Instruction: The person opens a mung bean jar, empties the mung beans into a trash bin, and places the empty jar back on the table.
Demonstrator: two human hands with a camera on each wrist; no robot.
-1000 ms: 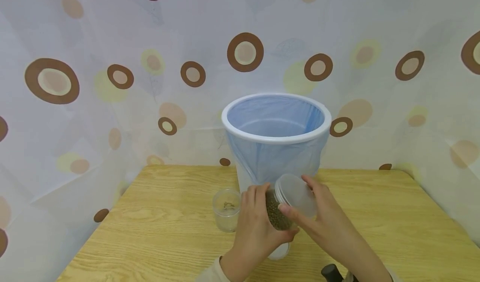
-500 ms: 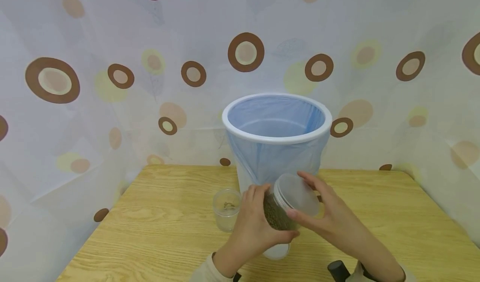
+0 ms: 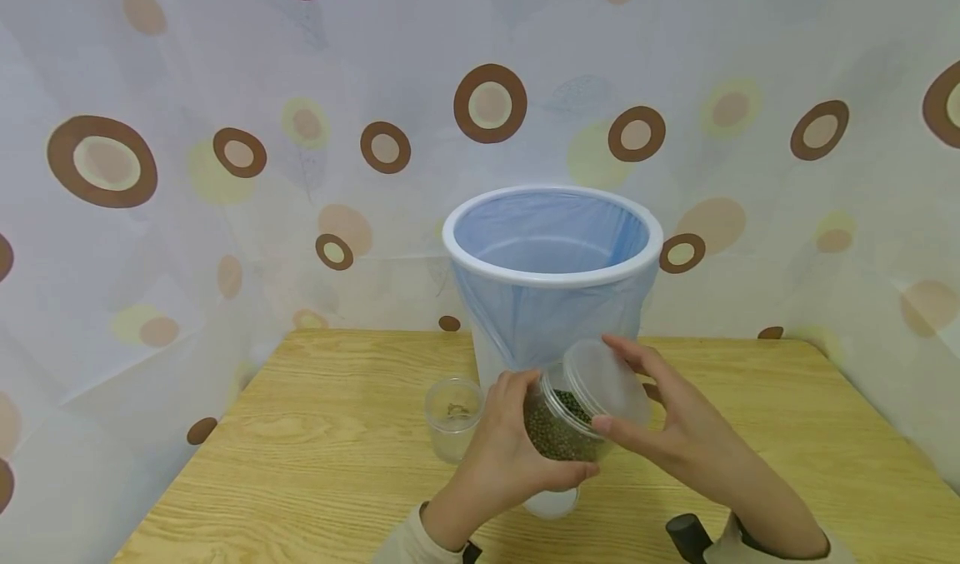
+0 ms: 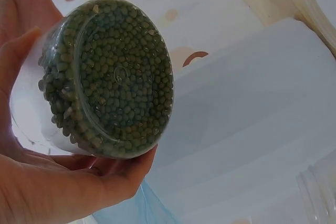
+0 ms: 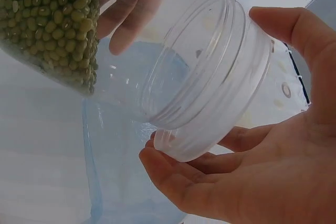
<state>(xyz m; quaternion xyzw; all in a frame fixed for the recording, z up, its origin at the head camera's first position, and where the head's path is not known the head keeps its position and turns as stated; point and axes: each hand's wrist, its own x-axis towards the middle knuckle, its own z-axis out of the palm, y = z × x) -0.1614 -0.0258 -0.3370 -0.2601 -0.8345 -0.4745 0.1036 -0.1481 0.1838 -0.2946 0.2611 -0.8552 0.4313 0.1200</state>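
Observation:
My left hand [image 3: 504, 451] grips a clear plastic jar [image 3: 557, 426] of green mung beans [image 4: 123, 77], tilted toward the right. In the left wrist view the jar's bottom faces the camera, with beans packed against it. My right hand [image 3: 686, 431] pinches the rim of a translucent screw lid [image 3: 611, 385] between thumb and fingers. The lid stands at a slant beside the jar's mouth, with a gap between them in the head view. In the right wrist view the lid still overlaps the threaded mouth, and the beans lie toward the jar's bottom.
Behind my hands stands a white bin [image 3: 555, 279] lined with a blue bag [image 3: 555, 322]. Left of it is another clear jar [image 3: 453, 426] with a few brownish bits inside. A white round lid [image 3: 552, 504] lies on the wooden table [image 3: 337, 464] below my left hand.
The lid has come away from the jar's mouth, moving up and to the right with my right hand. The left hand keeps its grip on the jar, nearly in place.

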